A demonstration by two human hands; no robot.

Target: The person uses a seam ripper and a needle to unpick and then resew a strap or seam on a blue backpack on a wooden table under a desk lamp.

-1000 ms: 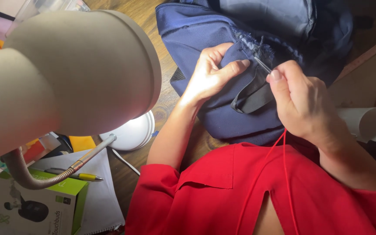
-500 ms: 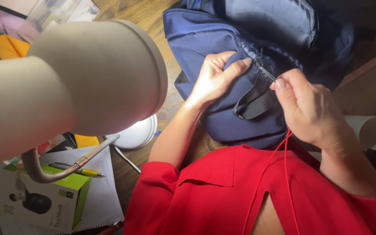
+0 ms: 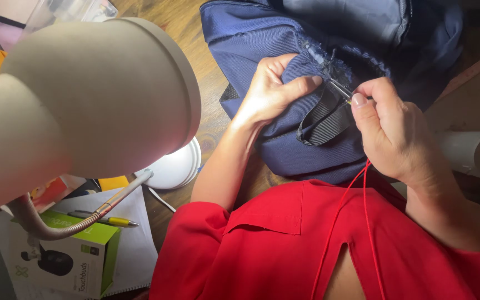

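Observation:
A navy blue backpack (image 3: pixel 306 33) lies on a wooden table. My left hand (image 3: pixel 273 86) pinches a fold of its fabric next to a frayed seam. My right hand (image 3: pixel 393 130) holds a thin metal needle (image 3: pixel 340 89) at that seam, just above a black webbing strap (image 3: pixel 323 119). A red thread (image 3: pixel 343 205) runs from my right hand down over my red garment (image 3: pixel 284 250).
A large beige lamp head (image 3: pixel 84 94) on a flexible metal neck (image 3: pixel 84 219) fills the left, with its white base (image 3: pixel 170 166) below. A green and white box (image 3: pixel 68 261), a yellow pen (image 3: pixel 106 220) and papers lie at lower left. A white tube (image 3: pixel 473 150) sits at right.
The view has shifted slightly, so bag and hands sit lower in the frame. My right hand has drawn back a little to the right along the seam. My left hand keeps its pinch.

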